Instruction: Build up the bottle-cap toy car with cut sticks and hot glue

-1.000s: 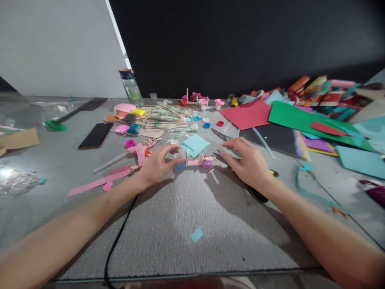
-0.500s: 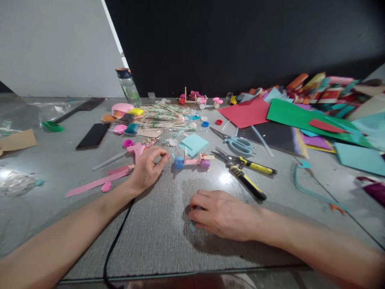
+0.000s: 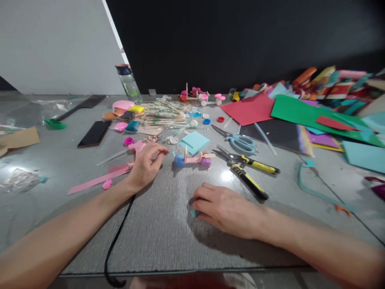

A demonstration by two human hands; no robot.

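- Currently, nearside of toy car (image 3: 193, 160): blue scrap (image 3: 193, 212) at fingertips of right hand (image 3: 221, 209); cannot tell if grip pinches.
- Left of car: left hand (image 3: 146, 165), grip slightly parted, before glue gun (image 3: 137, 145).

I view a moderately lit tabletop (image 3: 168, 237): glare beside the pliers (image 3: 236, 165), a soft shadow beneath the right hand (image 3: 222, 209), blur and stretching toward the right edge.

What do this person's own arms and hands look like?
The left hand and right hand are ordinary human hands, without gloves. The left arm and right arm are bare as far as they show: no sleeve, watch, bracelet or cable on either.
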